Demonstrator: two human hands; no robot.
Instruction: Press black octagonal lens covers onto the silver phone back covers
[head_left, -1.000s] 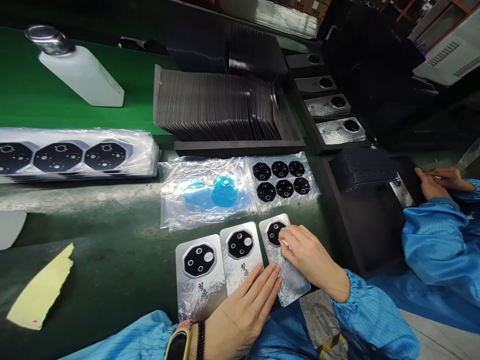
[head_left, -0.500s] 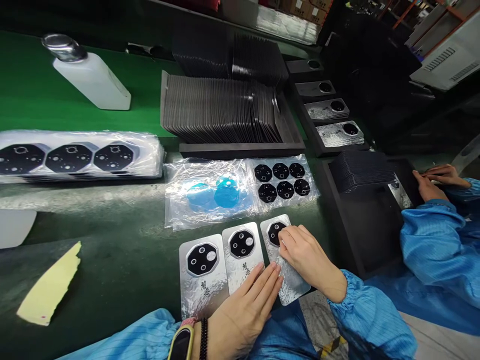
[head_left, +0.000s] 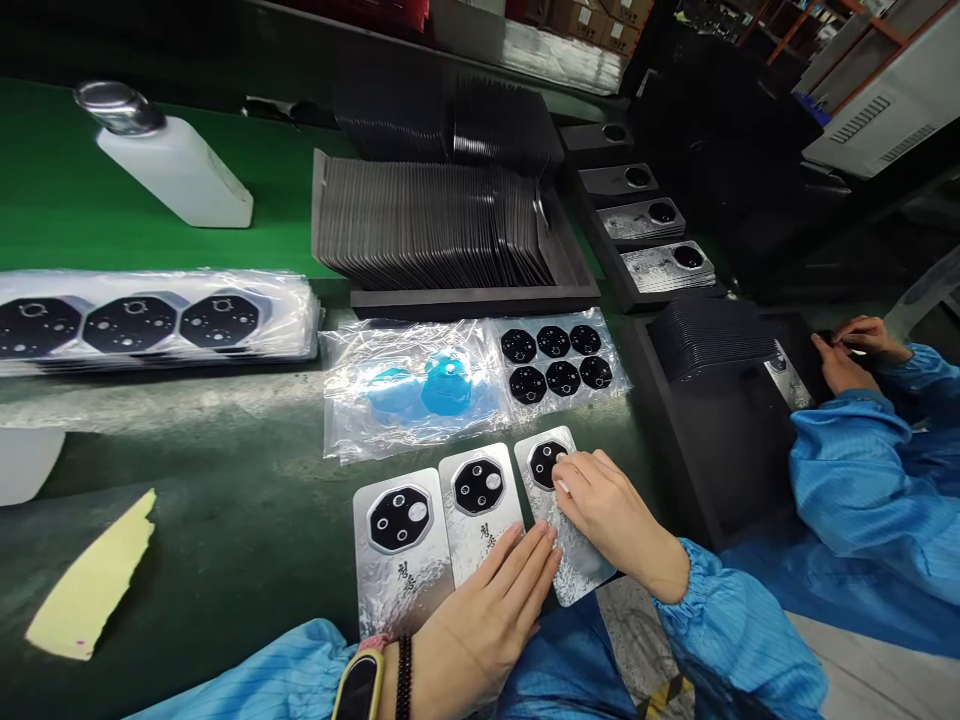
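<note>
Three silver phone back covers lie side by side on the dark green table: a left cover (head_left: 379, 592), a middle cover (head_left: 459, 545) and a right cover (head_left: 581, 572). Each carries a black octagonal camera sticker with holes. My left hand (head_left: 491, 608) rests flat, fingers stretched, over the lower middle cover, its fingertips at the edge of the right cover. My right hand (head_left: 615, 510) has its fingers bent and pressed together at the lower edge of the right cover's black octagon (head_left: 543, 465). Something small and whitish shows at those fingertips, too small to name.
Behind the covers lie a plastic bag with blue film (head_left: 420, 385) and a sheet of black octagonal stickers (head_left: 562, 376). A black rack of thin plates (head_left: 435, 215) and a white bottle (head_left: 176, 170) stand farther back. A co-worker's hands (head_left: 851, 355) work over a black tray (head_left: 720, 450) at right.
The view has shifted slightly. My right fingers have moved a little down the right cover's octagon, leaving more of it showing. My left hand stays flat in place.
</note>
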